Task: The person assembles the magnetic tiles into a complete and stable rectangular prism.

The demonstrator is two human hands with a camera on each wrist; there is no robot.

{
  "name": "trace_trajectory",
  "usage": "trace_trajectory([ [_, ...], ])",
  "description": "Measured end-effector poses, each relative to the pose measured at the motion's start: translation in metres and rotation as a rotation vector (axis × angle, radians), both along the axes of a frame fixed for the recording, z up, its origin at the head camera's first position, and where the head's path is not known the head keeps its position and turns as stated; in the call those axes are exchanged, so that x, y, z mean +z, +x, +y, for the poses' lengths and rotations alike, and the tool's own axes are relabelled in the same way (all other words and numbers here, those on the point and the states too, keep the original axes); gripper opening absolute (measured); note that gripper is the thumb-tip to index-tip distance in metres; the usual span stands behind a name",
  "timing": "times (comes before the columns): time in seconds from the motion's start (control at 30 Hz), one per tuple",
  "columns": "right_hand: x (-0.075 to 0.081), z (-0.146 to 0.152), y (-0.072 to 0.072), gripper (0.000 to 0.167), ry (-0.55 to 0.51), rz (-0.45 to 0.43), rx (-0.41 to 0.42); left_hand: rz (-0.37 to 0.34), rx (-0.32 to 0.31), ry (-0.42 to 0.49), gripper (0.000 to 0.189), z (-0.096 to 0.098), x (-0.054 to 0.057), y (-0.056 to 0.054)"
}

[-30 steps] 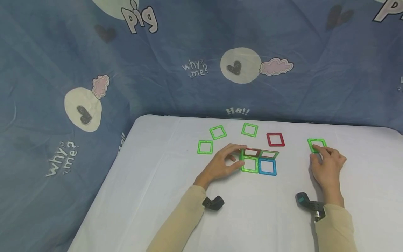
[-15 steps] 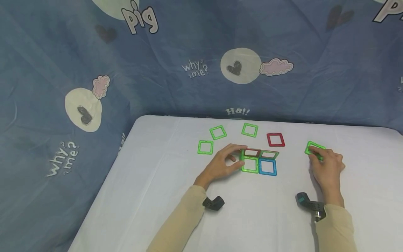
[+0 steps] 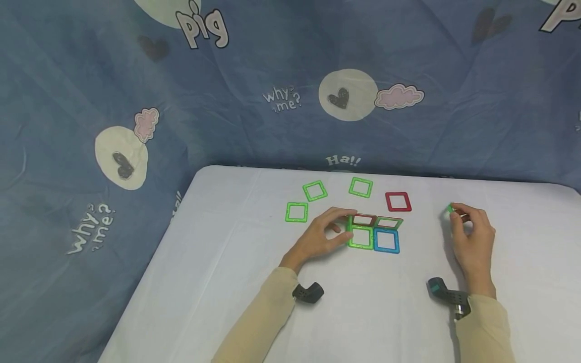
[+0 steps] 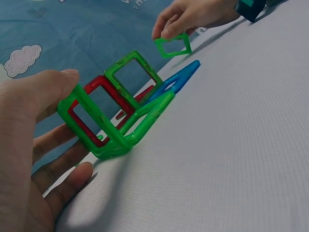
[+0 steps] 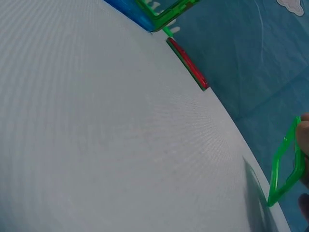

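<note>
My left hand (image 3: 317, 234) holds an upright green magnetic tile (image 4: 101, 116) at its edges, at the left end of a small build. Flat on the table in that build lie a green tile (image 3: 360, 247) and a blue tile (image 3: 386, 250), side by side. Behind them a red tile (image 3: 364, 215) and another green tile (image 4: 116, 79) stand up. Over at the right, my right hand (image 3: 473, 239) pinches a green square tile (image 5: 275, 179), raised on edge close over the table; in the head view the fingers hide most of it.
Loose green tiles lie behind the build: one at the left (image 3: 287, 212), a tilted green one (image 3: 315, 198) and a green one further back (image 3: 361, 179). A loose red tile (image 3: 398, 209) is at back right. A blue printed cloth (image 3: 290, 131) borders the white table (image 3: 386, 312).
The right hand's green tile, flat at first, has been lifted and turned up on edge. My left hand and the build have stayed in place.
</note>
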State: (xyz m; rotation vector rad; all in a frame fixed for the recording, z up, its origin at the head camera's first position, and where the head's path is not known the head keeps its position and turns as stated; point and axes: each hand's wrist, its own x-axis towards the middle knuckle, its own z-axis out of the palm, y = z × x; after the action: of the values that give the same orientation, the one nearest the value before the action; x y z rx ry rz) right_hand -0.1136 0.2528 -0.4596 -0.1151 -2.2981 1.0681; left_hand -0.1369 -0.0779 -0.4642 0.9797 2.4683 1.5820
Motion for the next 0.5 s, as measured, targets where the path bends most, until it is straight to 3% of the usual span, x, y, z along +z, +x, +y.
trace_trajectory([
  [0.3, 0.0019, 0.0011, 0.0014, 0.032, 0.017, -0.061, -0.040, 0.006, 0.005, -0.011, 0.050, 0.0005, 0.0006, 0.0001],
  [0.5, 0.0029, 0.0022, 0.0023, 0.029, -0.108, -0.034, -0.079, 0.003, 0.005, -0.006, 0.050, 0.0007, 0.0002, 0.0000],
])
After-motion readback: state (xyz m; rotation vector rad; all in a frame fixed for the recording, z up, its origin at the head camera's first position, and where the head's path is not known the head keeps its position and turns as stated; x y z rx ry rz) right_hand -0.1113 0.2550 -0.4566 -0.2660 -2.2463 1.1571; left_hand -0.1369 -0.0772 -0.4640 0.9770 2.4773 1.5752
